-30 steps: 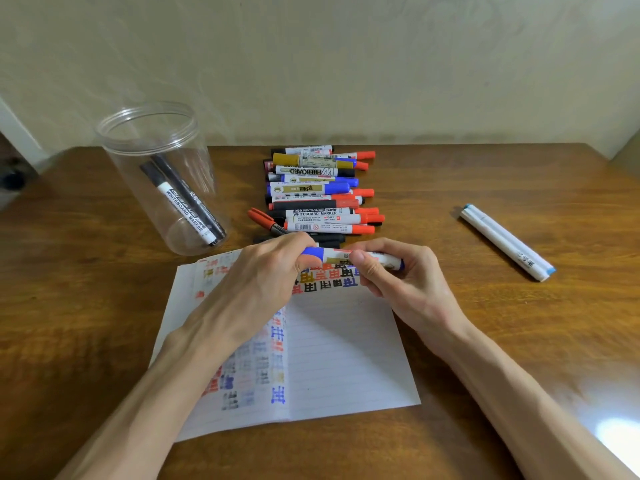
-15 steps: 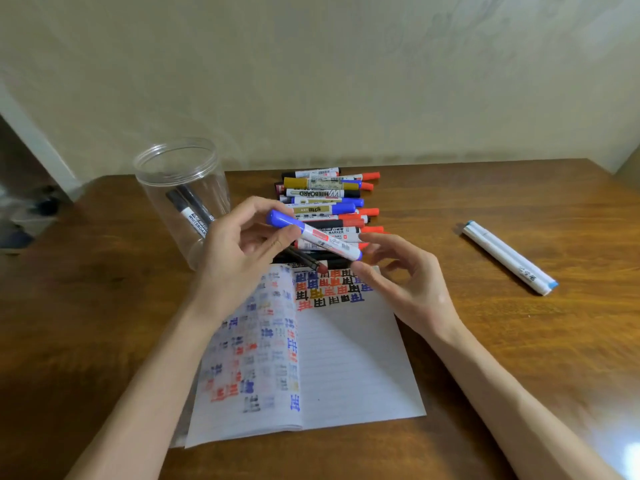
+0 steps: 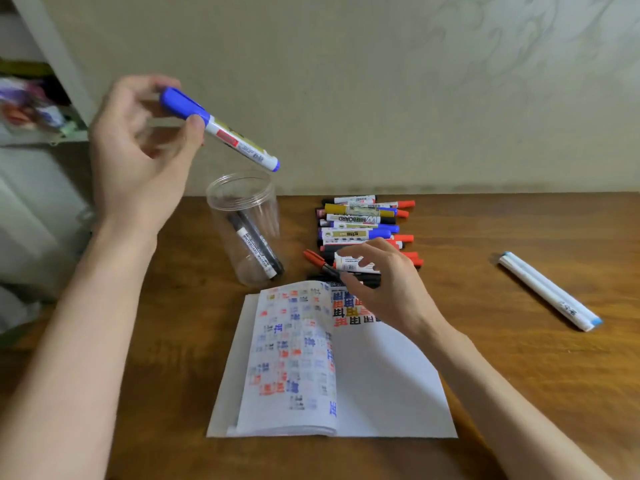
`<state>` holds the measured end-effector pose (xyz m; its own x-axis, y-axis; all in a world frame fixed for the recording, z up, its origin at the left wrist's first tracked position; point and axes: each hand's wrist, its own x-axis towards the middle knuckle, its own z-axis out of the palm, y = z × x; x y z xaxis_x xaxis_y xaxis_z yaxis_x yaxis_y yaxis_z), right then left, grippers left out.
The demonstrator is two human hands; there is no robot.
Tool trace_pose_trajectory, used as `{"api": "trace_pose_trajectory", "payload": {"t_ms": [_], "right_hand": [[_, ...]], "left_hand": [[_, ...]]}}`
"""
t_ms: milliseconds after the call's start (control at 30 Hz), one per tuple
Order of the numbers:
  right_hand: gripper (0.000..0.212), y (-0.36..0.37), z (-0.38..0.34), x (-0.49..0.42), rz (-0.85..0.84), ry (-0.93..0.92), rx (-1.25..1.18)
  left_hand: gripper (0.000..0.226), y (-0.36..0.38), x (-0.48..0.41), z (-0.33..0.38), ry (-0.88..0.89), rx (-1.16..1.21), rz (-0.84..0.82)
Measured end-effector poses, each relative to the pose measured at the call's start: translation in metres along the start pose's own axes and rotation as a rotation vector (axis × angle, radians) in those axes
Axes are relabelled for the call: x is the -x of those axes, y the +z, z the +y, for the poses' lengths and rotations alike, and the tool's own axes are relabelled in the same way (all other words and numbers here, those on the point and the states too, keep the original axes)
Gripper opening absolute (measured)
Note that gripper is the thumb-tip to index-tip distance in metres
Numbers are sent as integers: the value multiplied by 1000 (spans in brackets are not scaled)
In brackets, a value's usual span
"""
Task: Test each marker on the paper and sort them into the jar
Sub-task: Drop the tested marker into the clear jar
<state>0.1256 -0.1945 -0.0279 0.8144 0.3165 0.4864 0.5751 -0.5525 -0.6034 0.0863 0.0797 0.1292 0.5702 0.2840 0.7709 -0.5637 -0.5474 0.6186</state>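
My left hand [image 3: 138, 157] pinches a capped blue whiteboard marker [image 3: 221, 131] by its cap and holds it tilted in the air, its lower end just above the open mouth of the clear plastic jar [image 3: 242, 202]. Two black markers [image 3: 256, 251] lean inside the jar. My right hand [image 3: 384, 285] hovers with loosely spread fingers over the near edge of the marker pile [image 3: 363, 226], holding nothing. The paper pad [image 3: 381, 386], marked with coloured test scribbles, lies open in front of me.
Everything sits on a wooden table [image 3: 519, 393] against a pale wall. Two white pens with light blue ends [image 3: 550, 292] lie together at the right. A loose red-capped marker [image 3: 317, 259] lies between jar and pile. Blurred clutter is off the table's left edge.
My left hand lifted the blue marker away from my right hand, up and left to above the jar. My right hand let go and moved toward the pile.
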Motion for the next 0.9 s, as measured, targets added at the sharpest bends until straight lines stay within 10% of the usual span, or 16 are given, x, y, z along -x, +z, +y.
{"api": "trace_pose_trajectory", "payload": {"t_ms": [267,600,900], "right_hand": [[30,22,-7,-5,8,20,-22],[30,12,2,1,47,109,-28],[30,15,1,3,39,120,-31]], "left_hand": [[22,-8,2,-46,-28,-312,-109],[28,3,-2,-48,-87,-163,156],[19,10,25,-68,-208,-427,-295]]}}
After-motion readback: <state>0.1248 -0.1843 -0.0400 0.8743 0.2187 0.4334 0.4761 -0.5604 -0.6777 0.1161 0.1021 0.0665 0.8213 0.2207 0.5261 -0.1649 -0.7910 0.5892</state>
